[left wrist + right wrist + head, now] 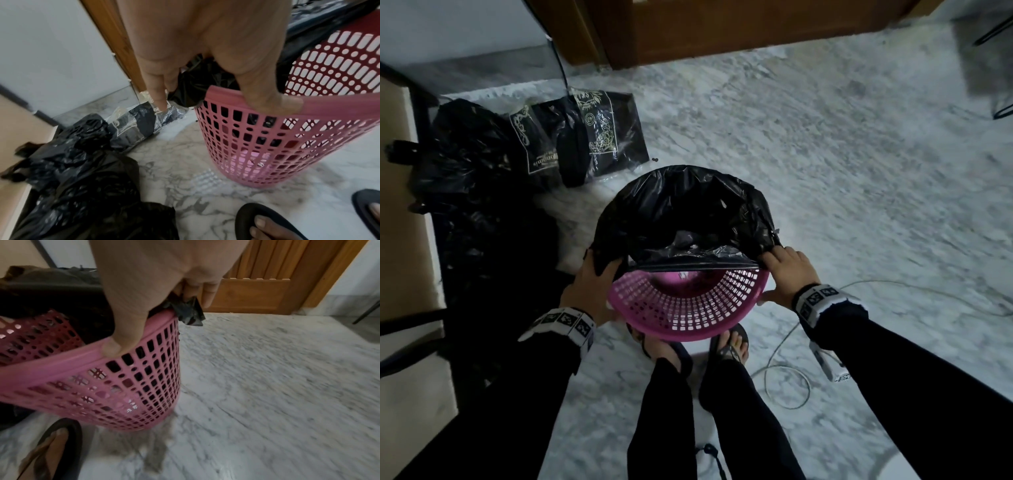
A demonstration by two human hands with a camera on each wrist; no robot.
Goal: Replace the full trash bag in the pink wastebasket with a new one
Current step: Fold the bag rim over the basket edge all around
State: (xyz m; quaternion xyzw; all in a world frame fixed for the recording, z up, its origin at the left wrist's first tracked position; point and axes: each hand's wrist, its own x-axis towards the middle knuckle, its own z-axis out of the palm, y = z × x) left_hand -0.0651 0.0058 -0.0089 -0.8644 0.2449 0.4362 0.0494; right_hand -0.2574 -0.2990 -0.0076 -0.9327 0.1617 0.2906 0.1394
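The left hand (589, 287) and right hand (787, 270) are each gripping the black trash bag (681, 212) at opposite sides of the pink wastebasket (688, 308) rim, thumbs pressing outside; between them, the bag edge is spanning the opening.

A white marble floor (825, 171) with grey veining is carrying everything here. The pink wastebasket (688, 308) is standing on it near the person's sandalled feet (729, 342). A heap of crumpled black trash bags (465, 178) is lying toward the floor's left edge, beside the wall. Just beside the heap, a clear packet of folded black bags (585, 137) with pale printing is lying flat. A thin grey cable (787, 377) is looping across the floor to the right of the feet.
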